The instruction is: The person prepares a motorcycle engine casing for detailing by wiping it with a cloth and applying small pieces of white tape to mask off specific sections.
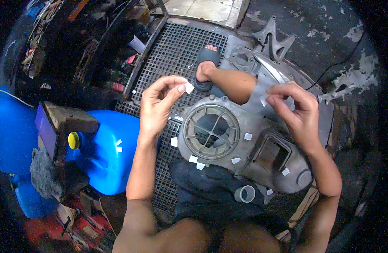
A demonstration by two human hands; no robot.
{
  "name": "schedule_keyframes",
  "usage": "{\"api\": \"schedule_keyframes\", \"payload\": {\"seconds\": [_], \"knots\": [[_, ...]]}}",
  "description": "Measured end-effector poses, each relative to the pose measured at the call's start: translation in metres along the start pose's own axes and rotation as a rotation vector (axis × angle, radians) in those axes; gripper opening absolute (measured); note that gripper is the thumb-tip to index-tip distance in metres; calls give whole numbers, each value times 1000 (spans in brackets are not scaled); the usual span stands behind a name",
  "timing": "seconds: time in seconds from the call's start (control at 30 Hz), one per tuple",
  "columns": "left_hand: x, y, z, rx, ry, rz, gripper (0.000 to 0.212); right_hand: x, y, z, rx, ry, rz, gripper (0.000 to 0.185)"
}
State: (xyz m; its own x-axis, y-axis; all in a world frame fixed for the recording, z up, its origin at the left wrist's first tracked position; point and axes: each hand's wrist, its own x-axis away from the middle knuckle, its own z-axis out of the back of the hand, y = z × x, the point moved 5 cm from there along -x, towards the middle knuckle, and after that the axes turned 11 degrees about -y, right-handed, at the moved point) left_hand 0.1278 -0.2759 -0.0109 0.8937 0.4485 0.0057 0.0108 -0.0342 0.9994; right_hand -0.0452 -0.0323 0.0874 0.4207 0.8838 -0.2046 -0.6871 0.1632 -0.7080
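Between thumb and forefinger, my left hand [157, 104] pinches a small white scrap [189, 88], which looks like paper or tape. A similar translucent white piece [263, 100] is pinched by my right hand [295, 110]. Below and between the hands lies a grey cast-metal cover [246, 118], resembling an engine casing, over my lap. Its round opening has a cross-ribbed ring [211, 134]; a rectangular opening [273, 150] is at the right. Several white scraps [247, 136] are stuck to or lying on the cover. A ring-shaped roll [237, 193] rests on my dark shorts [200, 189].
A blue plastic jug [118, 167] with a yellow cap [73, 140] stands at left beside a wooden block [75, 117]. Below is a black grid mat [171, 53]. Metal brackets [274, 39] and a round metal part [243, 58] lie at upper right, near a black cable [336, 66].
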Motion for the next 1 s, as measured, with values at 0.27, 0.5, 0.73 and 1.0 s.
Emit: {"api": "schedule_keyframes", "payload": {"seconds": [0.27,0.5,0.73,1.0], "knots": [[24,-12,5,188,102,22,33,-30,25,-24,-258,-124,-174,48],[50,-19,-3,437,69,4,42,-89,-2,-80,-326,-308,76,27],[61,-26,0,188,85,-108,49,-121,3,-150,-435,-635,-31,20],[71,-50,25,-393,385,-99,48,-133,6,-172,-216,-748,133,11]]}}
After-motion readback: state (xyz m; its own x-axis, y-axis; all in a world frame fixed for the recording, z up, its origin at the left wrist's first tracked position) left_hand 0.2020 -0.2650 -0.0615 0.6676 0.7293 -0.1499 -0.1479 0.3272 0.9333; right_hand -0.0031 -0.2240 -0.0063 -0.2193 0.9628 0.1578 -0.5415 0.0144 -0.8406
